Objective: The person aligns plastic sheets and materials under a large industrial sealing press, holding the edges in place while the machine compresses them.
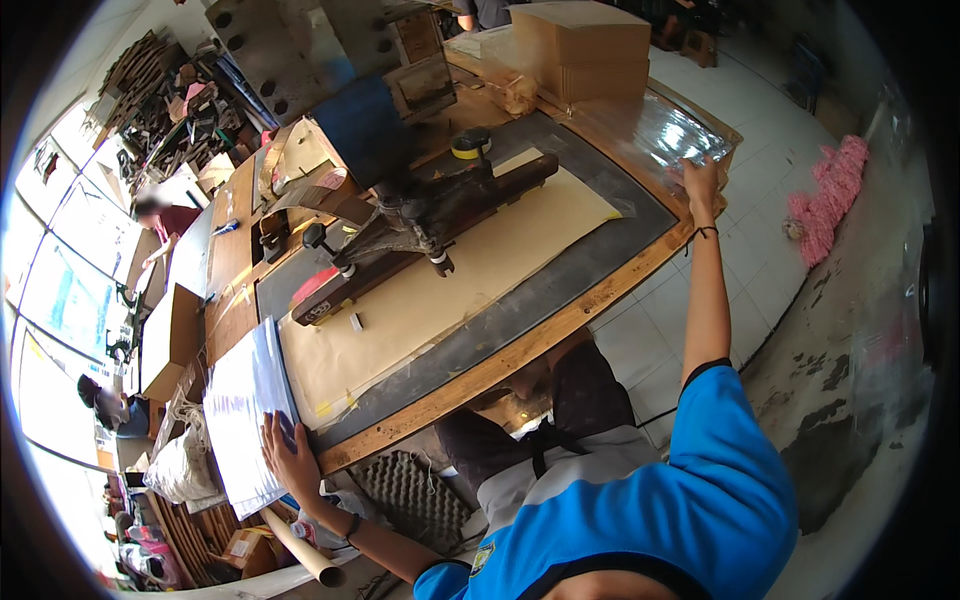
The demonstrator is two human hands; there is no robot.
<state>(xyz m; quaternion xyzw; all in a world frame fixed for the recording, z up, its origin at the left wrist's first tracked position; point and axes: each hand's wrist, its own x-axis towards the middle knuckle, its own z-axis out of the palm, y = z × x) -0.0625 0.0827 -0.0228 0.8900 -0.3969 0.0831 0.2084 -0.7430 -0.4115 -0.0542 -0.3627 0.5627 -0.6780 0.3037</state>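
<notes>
Left hand [288,456]: flat on glossy sheets [240,402], unclosed.
Right hand [701,182]: at shiny film [672,135]; grip unclear.
Film: likely light, slippery; hold nearest edge.

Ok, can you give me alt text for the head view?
The person's left hand lies over glossy sheets at the left of a worktable; the right hand is at shiny plastic on the right. On the table, a dark machine bar crosses over tan paper.
</notes>
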